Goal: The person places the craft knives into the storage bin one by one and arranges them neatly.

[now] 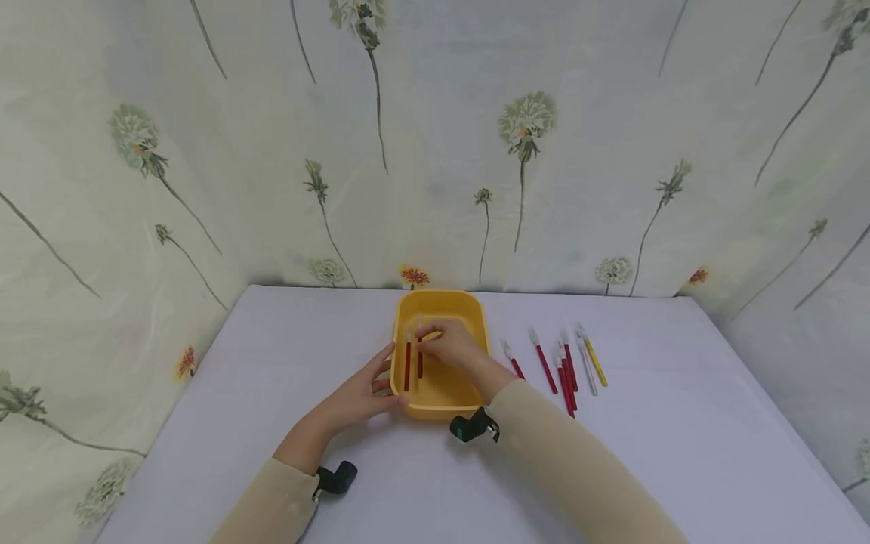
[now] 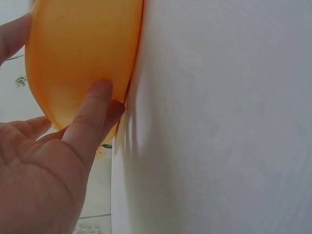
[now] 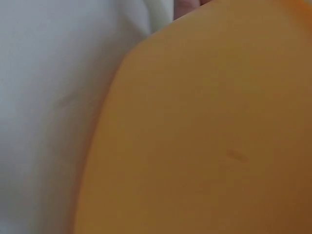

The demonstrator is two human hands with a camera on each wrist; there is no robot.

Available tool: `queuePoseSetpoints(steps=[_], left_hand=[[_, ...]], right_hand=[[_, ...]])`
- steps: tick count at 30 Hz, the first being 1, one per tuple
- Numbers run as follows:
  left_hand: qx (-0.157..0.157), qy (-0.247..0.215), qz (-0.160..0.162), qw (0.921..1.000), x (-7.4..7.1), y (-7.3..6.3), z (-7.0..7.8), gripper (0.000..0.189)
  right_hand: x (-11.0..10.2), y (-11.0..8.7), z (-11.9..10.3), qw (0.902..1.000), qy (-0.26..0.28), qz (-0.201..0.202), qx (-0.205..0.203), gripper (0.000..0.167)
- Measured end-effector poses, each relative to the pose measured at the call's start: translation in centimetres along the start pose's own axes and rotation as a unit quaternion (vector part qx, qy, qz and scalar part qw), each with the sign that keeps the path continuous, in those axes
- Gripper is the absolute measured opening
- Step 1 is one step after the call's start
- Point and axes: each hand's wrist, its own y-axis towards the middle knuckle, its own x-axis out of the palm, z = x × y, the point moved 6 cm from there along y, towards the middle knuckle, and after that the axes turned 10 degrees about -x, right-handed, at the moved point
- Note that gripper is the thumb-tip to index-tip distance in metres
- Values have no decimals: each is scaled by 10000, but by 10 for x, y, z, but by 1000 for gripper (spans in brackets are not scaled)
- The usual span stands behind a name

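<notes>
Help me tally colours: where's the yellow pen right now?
In the head view, the yellow pen lies on the table right of the tray, the rightmost pen there, beside the silver pen.

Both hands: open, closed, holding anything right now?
Left hand: open, fingers spread against the outside of the yellow tray.
Right hand: closed, pinching a pale-tipped red pen inside the tray.

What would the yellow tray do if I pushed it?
The yellow tray would probably slide rather than tip, because it looks low and wide. It's likely stiff: its wall shows no dent where the left hand touches it. The loose red pen inside might roll or slide, since it looks thin and straight.
</notes>
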Motion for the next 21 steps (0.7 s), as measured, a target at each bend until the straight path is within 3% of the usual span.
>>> queuePoseSetpoints(steps=[6,21], left_hand=[[31,-11,-31,10000,1,1,0,101],[21,-29,5,10000,1,0,3,99]], right_hand=[[8,3,11,9998,34,-212,62,19],[11,5,10,9994,-187,-258,125,18]])
